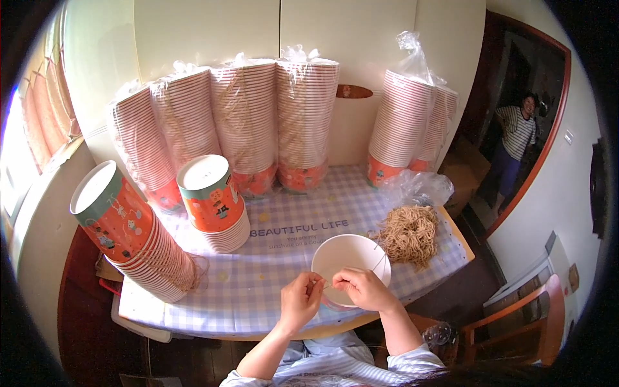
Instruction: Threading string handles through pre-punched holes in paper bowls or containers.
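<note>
Six wrapped cup stacks [245,122], two upturned stacks [216,200], one white bowl [348,255], one string heap [409,235].

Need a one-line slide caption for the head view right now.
Both hands, left hand and right hand, pinch a string at the white bowl's rim, string pile beside it, cup stacks behind.

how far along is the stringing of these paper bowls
Done: two stacks of orange bowls on the left, upside down, with cord handles showing. In hand: the left hand and right hand work a cord at the rim of one white bowl. Left: the cord pile and bagged stacks behind.
</note>
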The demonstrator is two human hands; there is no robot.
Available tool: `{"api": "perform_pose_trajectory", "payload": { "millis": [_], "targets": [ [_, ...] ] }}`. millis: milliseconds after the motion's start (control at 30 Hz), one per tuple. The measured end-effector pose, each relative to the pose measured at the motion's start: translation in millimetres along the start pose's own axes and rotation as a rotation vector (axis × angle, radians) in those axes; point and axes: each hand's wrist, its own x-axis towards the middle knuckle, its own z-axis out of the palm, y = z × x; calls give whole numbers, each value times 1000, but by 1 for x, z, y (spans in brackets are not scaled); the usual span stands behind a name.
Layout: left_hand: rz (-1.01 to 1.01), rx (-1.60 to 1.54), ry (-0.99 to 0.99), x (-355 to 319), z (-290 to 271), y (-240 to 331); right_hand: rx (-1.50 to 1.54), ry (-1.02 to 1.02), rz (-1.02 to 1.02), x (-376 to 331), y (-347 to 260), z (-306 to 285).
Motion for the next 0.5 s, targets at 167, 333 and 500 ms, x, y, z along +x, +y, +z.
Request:
{"api": "perform_pose_trajectory", "payload": {
  "millis": [167,333,500],
  "targets": [
    [-14,-220,-10,-1,-2,-9,41,26,27,-1,-1,1],
    [12,-179,-92,-2,-8,-10,78,74,119,-4,0,0],
    [-2,-198,-99,-4,-6,-12,-98,58,8,0,-7,-2]
  ]
}}
